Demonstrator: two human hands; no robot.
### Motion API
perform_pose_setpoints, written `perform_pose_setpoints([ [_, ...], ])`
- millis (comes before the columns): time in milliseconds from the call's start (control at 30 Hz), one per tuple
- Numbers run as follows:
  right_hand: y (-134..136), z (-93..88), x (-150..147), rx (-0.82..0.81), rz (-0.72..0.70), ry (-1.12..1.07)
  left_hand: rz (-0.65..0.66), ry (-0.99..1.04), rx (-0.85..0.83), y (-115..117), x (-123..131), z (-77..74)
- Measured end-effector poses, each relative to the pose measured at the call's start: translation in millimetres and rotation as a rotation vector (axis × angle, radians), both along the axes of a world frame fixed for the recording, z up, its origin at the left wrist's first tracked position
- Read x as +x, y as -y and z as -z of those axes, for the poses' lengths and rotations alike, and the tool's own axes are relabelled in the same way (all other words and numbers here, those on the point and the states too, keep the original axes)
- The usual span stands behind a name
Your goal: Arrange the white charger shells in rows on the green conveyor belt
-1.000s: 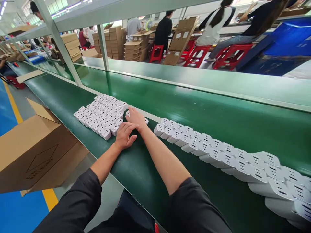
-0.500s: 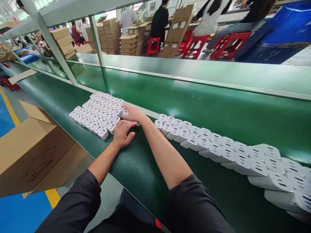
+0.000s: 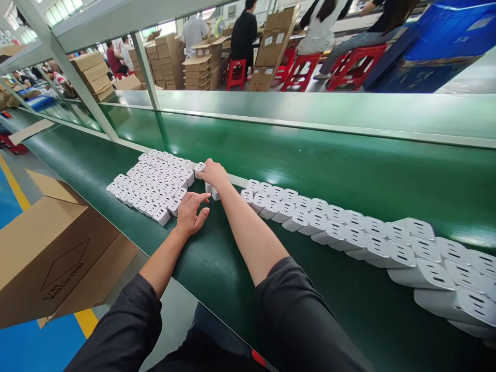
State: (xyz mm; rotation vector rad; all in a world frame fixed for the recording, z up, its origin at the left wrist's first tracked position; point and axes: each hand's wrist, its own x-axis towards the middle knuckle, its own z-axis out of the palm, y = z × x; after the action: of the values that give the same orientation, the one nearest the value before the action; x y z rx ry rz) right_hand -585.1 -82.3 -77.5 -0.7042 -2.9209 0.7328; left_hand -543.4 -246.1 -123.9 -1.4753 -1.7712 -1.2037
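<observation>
White chargers with dark port slots stand packed in a block [image 3: 153,181] on the green belt, left of centre. My right hand [image 3: 216,174] pinches one white charger [image 3: 200,168] near the belt's far rail, just right of that block. Two more chargers [image 3: 209,188] stand under and beside my right wrist, partly hidden. My left hand [image 3: 189,213] is held open at the block's near right corner, thumb and fingers apart, beside a charger [image 3: 174,206]. A long double row of chargers [image 3: 298,217] runs from the middle toward the lower right.
A cardboard box [image 3: 50,248] with open flaps stands left of the belt, close to its near edge. A metal rail [image 3: 240,181] borders the belt's far side, and a frame post [image 3: 145,72] rises beyond. People sit on red stools [image 3: 302,72] in the background.
My right hand has lifted away from the block's right side, with a charger now showing in its fingers. A gap shows beside the block. My left hand has barely moved.
</observation>
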Motion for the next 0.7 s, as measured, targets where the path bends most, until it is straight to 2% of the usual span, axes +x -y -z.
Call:
perform_pose_setpoints([
  [200, -6, -1.6, -2, -0.050, -0.114, -0.001, -0.025, 0.029, -0.041, 1, -2, 3.5],
  [333, -12, -10.8, 19, -0.017, -0.117, 0.038, -0.047, 0.056, -0.110, 2, -3, 4.3],
  [467, -17, -13.6, 44, 0.031, -0.250, 0.128, 0.015, 0.044, -0.232, 1, 0, 5.4],
  [567, -11, -9.8, 49, 0.075, -0.313, 0.117, 0.083, 0.016, -0.318, -1, 3, 7.9],
  [700, 5, -5.7, 42, 0.066, -0.373, 0.033, 0.091, 0.006, -0.364, -2, 3, 9.8],
])
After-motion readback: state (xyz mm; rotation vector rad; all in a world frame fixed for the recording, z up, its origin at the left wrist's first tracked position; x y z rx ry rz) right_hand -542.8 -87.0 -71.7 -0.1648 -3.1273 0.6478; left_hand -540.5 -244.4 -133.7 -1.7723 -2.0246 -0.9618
